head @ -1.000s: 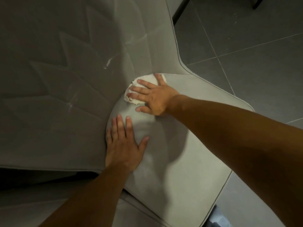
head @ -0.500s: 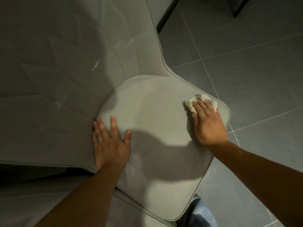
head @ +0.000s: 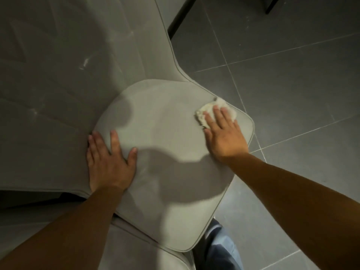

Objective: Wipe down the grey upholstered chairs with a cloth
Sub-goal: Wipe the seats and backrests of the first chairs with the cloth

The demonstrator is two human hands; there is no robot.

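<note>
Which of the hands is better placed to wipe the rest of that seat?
Probably the right hand: its straight fingers already press the cloth onto the seat. The left hand lies flat at the seat's edge, holding nothing.

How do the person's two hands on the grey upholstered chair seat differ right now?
The right hand presses a crumpled off-white cloth near the seat's far right corner; the left hand holds nothing. The left hand lies at the seat's left edge beside the backrest, thumb spread. Both lie flat with straight fingers on the seat.
</note>
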